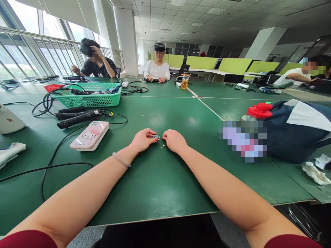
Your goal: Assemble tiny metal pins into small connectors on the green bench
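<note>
My left hand (pixel 142 140) pinches a small dark circuit board (pixel 156 136) between thumb and fingers, just above or on the green table (pixel 155 179); which of the two I cannot tell. Close to the board's right side is my right hand (pixel 175 140), its fingers curled together at the tips. Anything between those fingertips is hidden or too small to make out. Just below the gap between both hands lies a tiny pale rectangular piece (pixel 162 146) on the tabletop.
Left of my hands are a pink phone (pixel 90 135), black handheld devices (pixel 79 117), loose cables and a green basket (pixel 90 100). To the right stand a red-lidded bottle (pixel 258 112) and a dark blue bag (pixel 292 137). Several people sit farther off; a drink cup (pixel 184 82) stands beyond.
</note>
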{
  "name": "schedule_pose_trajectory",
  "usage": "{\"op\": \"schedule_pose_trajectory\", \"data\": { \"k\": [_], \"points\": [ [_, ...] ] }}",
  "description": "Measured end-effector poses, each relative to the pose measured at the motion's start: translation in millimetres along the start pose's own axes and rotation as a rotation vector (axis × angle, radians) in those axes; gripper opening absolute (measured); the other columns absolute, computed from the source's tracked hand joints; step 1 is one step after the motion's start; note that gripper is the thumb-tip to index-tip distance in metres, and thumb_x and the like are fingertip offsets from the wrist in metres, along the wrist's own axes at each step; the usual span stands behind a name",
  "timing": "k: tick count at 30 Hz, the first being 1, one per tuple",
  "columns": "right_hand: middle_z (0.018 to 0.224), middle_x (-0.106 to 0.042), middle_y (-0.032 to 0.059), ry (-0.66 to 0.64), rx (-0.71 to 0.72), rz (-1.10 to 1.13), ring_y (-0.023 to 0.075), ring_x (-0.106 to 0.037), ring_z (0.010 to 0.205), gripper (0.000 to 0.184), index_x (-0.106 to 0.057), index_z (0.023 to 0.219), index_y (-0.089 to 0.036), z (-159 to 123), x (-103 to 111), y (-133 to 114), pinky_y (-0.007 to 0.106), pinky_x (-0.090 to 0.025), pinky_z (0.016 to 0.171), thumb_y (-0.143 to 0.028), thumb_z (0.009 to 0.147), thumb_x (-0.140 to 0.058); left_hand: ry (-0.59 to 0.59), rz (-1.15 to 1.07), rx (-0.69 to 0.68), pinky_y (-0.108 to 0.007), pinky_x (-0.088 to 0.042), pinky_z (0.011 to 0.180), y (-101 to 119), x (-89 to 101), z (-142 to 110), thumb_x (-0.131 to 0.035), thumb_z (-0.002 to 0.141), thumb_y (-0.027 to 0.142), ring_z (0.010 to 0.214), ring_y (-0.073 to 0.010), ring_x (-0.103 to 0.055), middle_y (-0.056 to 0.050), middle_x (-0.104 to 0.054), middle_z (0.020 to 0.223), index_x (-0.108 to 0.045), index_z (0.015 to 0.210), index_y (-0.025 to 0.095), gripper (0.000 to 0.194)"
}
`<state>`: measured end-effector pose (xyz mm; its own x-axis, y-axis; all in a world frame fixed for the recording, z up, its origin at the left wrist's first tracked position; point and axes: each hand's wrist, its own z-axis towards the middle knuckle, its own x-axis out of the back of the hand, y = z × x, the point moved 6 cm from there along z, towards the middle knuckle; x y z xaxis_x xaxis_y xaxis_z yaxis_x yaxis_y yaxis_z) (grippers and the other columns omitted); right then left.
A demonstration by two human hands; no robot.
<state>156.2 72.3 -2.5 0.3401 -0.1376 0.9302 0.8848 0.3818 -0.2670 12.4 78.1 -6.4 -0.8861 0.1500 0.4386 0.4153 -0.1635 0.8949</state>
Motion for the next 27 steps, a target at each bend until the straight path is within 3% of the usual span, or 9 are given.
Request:
{"op": "schedule_pose_trajectory", "data": {
  "k": [4,8,14,22,27],
  "points": [
    [0.079,-0.055,0.0043,0.065,-0.002,0.043,0.0147,-0.049,0.071,0.015,-0.055,0.073,-0.018,-2.1,4.8,0.8,0.025,-0.034,0.062,-0.015,0.084,-0.046,-0.023,0.044,-0.003,-0.031,-0.047,0.072,-1.0,-0.7,-0.4,-0.07,0.06,0.03,0.075,-0.0168,-0.061,-0.005,-0.067,0.082,-0.061,0.088,0.018,0.032],
    [0.079,-0.053,0.0026,0.208,0.126,0.119,0.0139,-0.047,0.073,0.016,-0.052,0.074,-0.018,-7.3,18.8,-13.6,0.024,-0.035,0.065,-0.013,0.085,-0.041,-0.042,0.078,-0.017,-0.03,-0.046,0.07,0.1,-1.6,-1.2,-0.07,0.06,0.033,0.072,-0.0161,-0.061,-0.003,-0.066,0.078,-0.061,0.085,0.018,0.031],
    [0.083,-0.055,0.0035,0.213,0.25,0.154,0.0147,-0.049,0.078,0.015,-0.056,0.078,-0.018,-10.3,21.3,-28.2,0.025,-0.038,0.071,-0.014,0.086,-0.043,-0.084,0.032,-0.05,-0.03,-0.046,0.072,3.7,-3.9,-1.9,-0.069,0.06,0.03,0.074,-0.015,-0.061,-0.003,-0.065,0.08,-0.06,0.085,0.017,0.03],
    [0.081,-0.057,0.0016,0.221,0.169,0.244,0.0131,-0.051,0.076,0.015,-0.059,0.077,-0.019,-9.5,26.2,-18.0,0.024,-0.039,0.071,-0.015,0.085,-0.046,-0.053,0.024,-0.033,-0.029,-0.046,0.069,7.4,-2.5,-3.8,-0.069,0.061,0.029,0.07,-0.0139,-0.06,-0.003,-0.064,0.077,-0.06,0.084,0.016,0.028],
    [0.082,-0.057,0.0023,0.214,0.1,0.222,0.0138,-0.051,0.077,0.016,-0.061,0.081,-0.019,-8.1,21.6,-13.5,0.025,-0.04,0.07,-0.015,0.085,-0.046,-0.021,-0.122,-0.008,-0.03,-0.047,0.071,5.3,-1.3,-2.1,-0.069,0.062,0.026,0.07,-0.0138,-0.06,-0.003,-0.065,0.074,-0.059,0.087,0.015,0.029]
  ]
}}
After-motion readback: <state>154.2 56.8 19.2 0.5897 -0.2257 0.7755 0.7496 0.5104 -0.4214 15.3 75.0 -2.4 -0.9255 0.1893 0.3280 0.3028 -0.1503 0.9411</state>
